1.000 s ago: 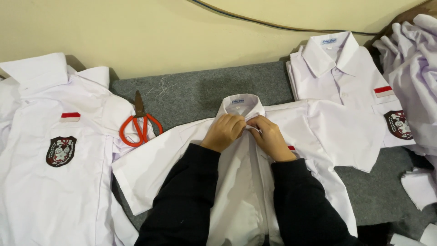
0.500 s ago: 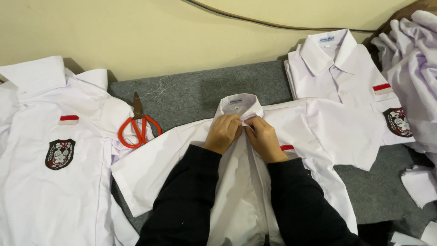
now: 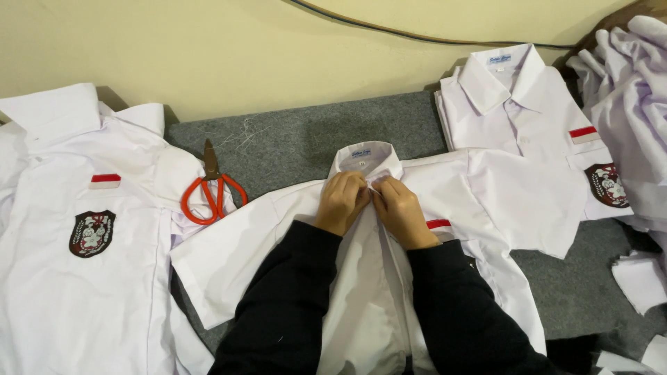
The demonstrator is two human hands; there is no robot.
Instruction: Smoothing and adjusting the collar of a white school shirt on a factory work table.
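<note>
Both hands, left hand (image 3: 342, 201) and right hand (image 3: 401, 210), pinch the white school shirt (image 3: 361, 305) placket just below its collar (image 3: 366, 158); orange-handled scissors (image 3: 212, 194) lie left of this clamped grip.

Bare grey bench (image 3: 299, 139) shows behind the middle shirt (image 3: 361, 305), between its collar and the wall (image 3: 278, 48) — open room there for a hand. The scissors (image 3: 212, 194) lie at the left end of that strip, just beside the middle shirt's sleeve and touching the left shirt (image 3: 76, 292), so the way left is narrow. To the right, the folded shirt (image 3: 521, 118) closes the strip, its hem overlapped by the middle shirt's other sleeve. Past it the crumpled pile (image 3: 636, 104) blocks the far right edge — a smaller bare patch lies below, by loose white scraps (image 3: 643, 281).
</note>
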